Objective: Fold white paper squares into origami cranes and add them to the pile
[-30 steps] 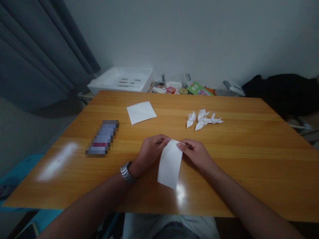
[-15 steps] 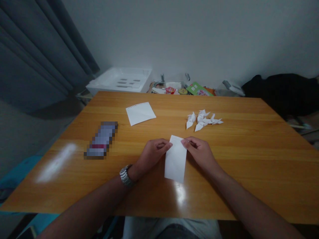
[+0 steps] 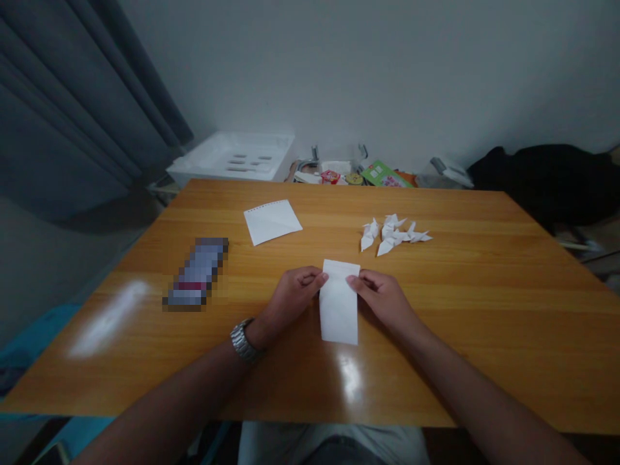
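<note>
A white rectangular sheet of paper (image 3: 339, 307) lies lengthwise on the wooden table (image 3: 475, 303) in front of me. My left hand (image 3: 290, 298), with a metal watch at the wrist, pinches the sheet's left edge near the top. My right hand (image 3: 382, 297) pinches the right edge at the same height. Both hands have their fingers curled closed on the paper.
Several small folded white paper cranes (image 3: 393, 234) lie in a cluster beyond my right hand. A second white sheet (image 3: 272, 221) lies at the back left, and a blurred-out flat object (image 3: 197, 274) sits to the left. A white tray (image 3: 232, 155) and clutter lie behind the table.
The sheet has turned from a slant to lie straight and has slid a little away from me. Both hands stayed on its upper edges and moved slightly with it.
</note>
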`<state>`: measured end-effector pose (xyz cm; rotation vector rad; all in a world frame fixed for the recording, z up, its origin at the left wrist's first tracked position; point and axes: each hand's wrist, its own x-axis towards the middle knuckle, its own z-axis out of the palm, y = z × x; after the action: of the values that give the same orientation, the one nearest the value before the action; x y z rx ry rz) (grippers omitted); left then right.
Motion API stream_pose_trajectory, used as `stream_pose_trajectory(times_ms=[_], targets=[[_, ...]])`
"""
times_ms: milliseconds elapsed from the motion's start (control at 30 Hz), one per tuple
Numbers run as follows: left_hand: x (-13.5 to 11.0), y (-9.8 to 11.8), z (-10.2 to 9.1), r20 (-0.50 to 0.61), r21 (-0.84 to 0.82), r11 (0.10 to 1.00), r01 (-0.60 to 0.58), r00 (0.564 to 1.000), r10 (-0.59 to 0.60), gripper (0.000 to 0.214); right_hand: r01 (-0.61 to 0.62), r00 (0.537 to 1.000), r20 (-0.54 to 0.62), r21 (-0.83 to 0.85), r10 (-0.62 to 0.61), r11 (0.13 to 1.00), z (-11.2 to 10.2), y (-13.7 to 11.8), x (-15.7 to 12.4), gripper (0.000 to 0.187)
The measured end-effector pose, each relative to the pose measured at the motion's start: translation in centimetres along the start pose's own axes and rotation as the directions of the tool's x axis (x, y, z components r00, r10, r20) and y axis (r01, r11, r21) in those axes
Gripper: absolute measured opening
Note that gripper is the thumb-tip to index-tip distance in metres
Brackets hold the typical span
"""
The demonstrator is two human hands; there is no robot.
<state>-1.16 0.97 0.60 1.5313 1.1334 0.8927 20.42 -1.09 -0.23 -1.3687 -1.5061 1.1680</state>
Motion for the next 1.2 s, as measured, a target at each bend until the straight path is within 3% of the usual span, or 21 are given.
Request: stream_pose_trajectory(times_ms=[133, 533, 733, 900, 1067, 1200], targets=[[0.1, -0.4, 0.0, 0.014, 0.010, 1.000, 0.004, 1.000, -0.004, 0.038, -0.002, 1.000, 0.005, -0.027, 0.003, 1.000, -0.2, 0.3, 0.1, 0.043], [0.1, 0.2, -0.3, -0.078, 0.055, 0.998, -0.017, 0.997, 0.022, 0.037, 0.002, 0.998, 0.056, -0.015, -0.001, 1.000, 0.1, -0.3, -0.1, 0.042], [0.5, -0.4, -0.4, -0.096, -0.024, 1.000, 0.007, 0.995, -0.009, 0.042, 0.000, 0.996, 0.088, 0.001, 0.000, 1.000, 0.2, -0.4, -0.1, 0.042], [0.5, -0.4, 0.0, 0.001, -0.172, 0.983, 0.066, 0.998, -0.067, 0.045, 0.024, 0.999, -0.027, -0.027, -0.025, 0.999, -0.2, 0.1, 0.3, 0.041], [0.1, -0.5, 0.4, 0.139, -0.149, 0.984, 0.096, 0.987, -0.075, 0.038, 0.037, 0.991, -0.129, -0.023, -0.040, 0.999, -0.7, 0.4, 0.6, 0.040], [0.0, -0.8, 0.4, 0.158, -0.116, 0.990, 0.080, 0.986, -0.061, 0.035, 0.040, 0.988, -0.147, -0.015, -0.042, 0.999, -0.7, 0.2, 0.6, 0.038]])
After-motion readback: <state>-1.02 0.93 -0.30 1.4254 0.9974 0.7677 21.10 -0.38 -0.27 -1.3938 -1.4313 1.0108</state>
